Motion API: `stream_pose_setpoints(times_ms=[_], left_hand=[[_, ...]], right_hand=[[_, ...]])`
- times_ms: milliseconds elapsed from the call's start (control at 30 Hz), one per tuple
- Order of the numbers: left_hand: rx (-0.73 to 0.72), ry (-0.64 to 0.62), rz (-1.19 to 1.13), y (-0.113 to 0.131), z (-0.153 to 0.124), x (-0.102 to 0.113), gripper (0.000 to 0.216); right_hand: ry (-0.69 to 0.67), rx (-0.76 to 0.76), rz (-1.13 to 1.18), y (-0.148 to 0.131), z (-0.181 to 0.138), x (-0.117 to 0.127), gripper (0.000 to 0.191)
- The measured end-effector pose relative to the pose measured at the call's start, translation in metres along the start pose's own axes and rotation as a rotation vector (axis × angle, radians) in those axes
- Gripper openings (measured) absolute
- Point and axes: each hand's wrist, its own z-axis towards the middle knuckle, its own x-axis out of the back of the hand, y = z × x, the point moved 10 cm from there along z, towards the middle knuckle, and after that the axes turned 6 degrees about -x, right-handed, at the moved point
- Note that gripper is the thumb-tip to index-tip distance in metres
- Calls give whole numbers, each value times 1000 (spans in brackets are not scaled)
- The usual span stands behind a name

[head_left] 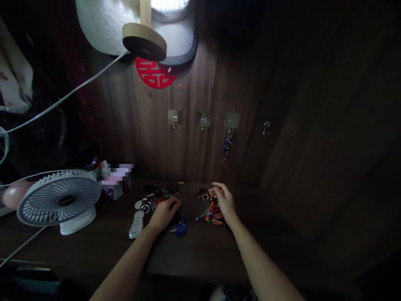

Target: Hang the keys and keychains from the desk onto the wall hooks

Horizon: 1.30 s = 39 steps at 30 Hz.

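A heap of keys and key rings lies on the dark wooden shelf below a wood-panelled wall. My left hand rests palm down on this heap, fingers curled, beside a blue key fob. My right hand sits on a second, colourful bunch of keys, with its fingertips pinched at a metal key ring. On the wall above are several adhesive hooks; one hook carries a hanging key bunch, the hook at the left is bare.
A small white desk fan stands at the left with its cable running off the shelf. A white remote control lies left of the keys. A red paper-cut ornament and a lamp base are high on the wall.
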Motion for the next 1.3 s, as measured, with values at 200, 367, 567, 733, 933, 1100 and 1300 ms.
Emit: stream_pose_setpoints(times_ms=[200,367,567,733,933,1100,1300], left_hand=[[-11,60,-16,3,-1,9,25],[-39,43,-36,10,-4,11,27],[-89,2,9,19,-7,8,26],[-234,-43,101,40,-11,7,22],[-405,-253,229,71,-23,-21,23],[-458,-322,264,79,-28,-34,23],[-346,-308,11,74,-26,-28,35]], right_hand=[[-11,34,-41,-4,-3,-4,35],[-119,36,-160,-6,-11,-15,34],[-53,102,-297,-16,-12,-5,35],[29,132,-357,-19,-6,9,35],[70,150,-352,-21,-5,15,38],[59,152,-337,-24,-7,13,37],[-75,147,-349,-22,-14,-7,32]])
